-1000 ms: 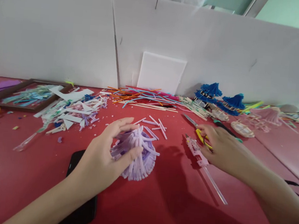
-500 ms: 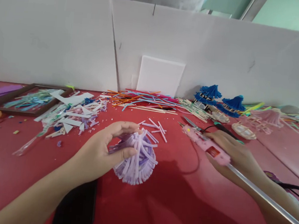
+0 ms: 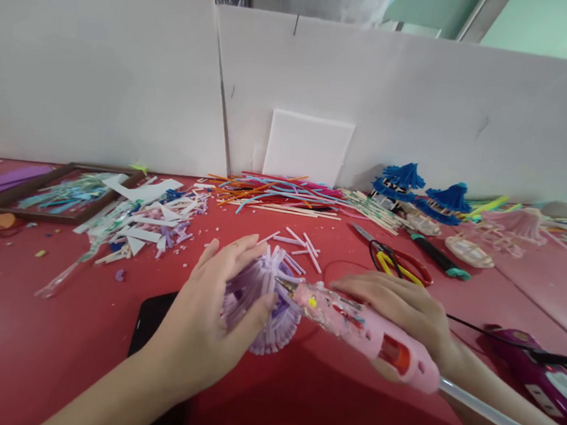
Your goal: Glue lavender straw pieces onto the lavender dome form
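A lilac cone-shaped piece [image 3: 275, 328] made of fuzzy strips stands near the middle of the red table, with my left hand [image 3: 224, 307] closed around its left side, thumb in front and fingers behind. My right hand [image 3: 399, 310] grips a pink glue gun [image 3: 362, 330] with a clear glue stick [image 3: 504, 417] coming out of its rear. The gun's metal nozzle is at the upper right side of the cone, close to its top. Short lilac strips [image 3: 305, 248] lie just behind the cone.
Scissors and red-and-yellow pliers [image 3: 406, 264] lie behind my right hand. Farther back are coloured stems [image 3: 285, 193] and blue roofed models [image 3: 448, 198]. White scraps [image 3: 145, 219] and a wooden frame [image 3: 19, 197] are at left, a black phone [image 3: 150, 320] beside my left wrist, a purple power strip [image 3: 538, 377] at right.
My right hand has brought the glue gun left and nearer, so its nozzle is now at the cone. The scissors and pliers have come into fuller view. My left hand has shifted slightly right.
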Demonstrator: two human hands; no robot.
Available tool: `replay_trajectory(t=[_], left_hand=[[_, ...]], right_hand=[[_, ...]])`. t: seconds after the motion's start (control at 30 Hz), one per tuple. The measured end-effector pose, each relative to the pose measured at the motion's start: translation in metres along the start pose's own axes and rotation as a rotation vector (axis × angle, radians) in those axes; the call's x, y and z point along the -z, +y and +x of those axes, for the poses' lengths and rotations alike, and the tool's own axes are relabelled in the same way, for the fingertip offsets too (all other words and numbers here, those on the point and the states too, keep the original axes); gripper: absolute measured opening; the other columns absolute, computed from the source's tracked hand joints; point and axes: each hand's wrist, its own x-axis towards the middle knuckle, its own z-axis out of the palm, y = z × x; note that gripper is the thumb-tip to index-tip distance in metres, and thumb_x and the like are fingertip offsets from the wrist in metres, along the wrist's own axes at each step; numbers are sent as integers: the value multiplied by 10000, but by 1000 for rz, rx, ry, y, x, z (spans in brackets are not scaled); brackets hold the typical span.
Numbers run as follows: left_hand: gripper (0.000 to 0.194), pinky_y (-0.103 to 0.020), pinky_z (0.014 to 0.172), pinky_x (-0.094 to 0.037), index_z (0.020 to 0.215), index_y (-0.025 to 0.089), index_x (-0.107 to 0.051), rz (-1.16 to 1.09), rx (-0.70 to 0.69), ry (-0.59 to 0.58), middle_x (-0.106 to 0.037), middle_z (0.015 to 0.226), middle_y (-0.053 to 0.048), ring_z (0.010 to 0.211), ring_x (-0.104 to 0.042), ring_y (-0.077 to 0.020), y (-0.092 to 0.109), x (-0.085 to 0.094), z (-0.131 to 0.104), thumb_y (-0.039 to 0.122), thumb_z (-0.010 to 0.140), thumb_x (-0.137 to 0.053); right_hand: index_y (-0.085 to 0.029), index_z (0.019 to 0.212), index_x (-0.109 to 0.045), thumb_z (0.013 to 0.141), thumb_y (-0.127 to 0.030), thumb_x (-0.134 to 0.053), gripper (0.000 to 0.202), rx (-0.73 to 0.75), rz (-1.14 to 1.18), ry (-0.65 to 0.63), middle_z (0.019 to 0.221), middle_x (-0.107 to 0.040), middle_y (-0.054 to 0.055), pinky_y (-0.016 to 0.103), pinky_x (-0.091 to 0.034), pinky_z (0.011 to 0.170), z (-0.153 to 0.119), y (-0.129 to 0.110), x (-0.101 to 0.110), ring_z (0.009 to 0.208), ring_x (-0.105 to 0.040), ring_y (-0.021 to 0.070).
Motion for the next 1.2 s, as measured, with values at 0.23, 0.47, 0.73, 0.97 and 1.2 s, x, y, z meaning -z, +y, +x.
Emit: replay_trajectory(t=[0.23,0.47,0.73,0.97,1.2], left_hand=[[406,-628,1070,-416,1260,220,-496,-5,61,37,-639,1343,-137,1249,-601,-319,5,-4,4,318,869,-542],[417,-545,990,-522,1263,229,-491,-49,100,29,-646,1322,-134,1205,-629,-306,1,-5,3,332,863,-552],[425,-627,1033,-462,1271,203,-531,50,48,30,-576,1404,-168,1283,-560,-349,2,-5,2,360,876,-543],[445,-638,1014,-475,1297,216,-469,5,68,21,-581,1392,-171,1281,-564,-338,0,-6,0,313,867,-528],[471,-662,1085,-391,1327,227,-429,21,44,-1,-568,1416,-162,1327,-523,-345,1,-4,-1,308,873,-523]], right_hand=[[-205,1059,-513,933,-194,-406,166,-13,-78,-9,847,-741,73,237,-572,648,-2,-3,0,733,-729,163],[-213,961,-492,952,-271,-347,157,-6,-51,-44,766,-689,47,247,-520,571,-6,-1,-2,650,-668,148],[-215,925,-475,951,-246,-352,129,-28,-70,-31,733,-649,27,238,-481,569,-6,1,-6,620,-610,131],[-221,908,-452,947,-260,-333,131,-31,-75,-44,711,-623,24,246,-453,548,-5,0,-8,596,-576,137],[-223,884,-439,902,-191,-386,65,-29,-72,-19,668,-585,4,238,-425,516,-5,-2,-9,559,-541,127]])
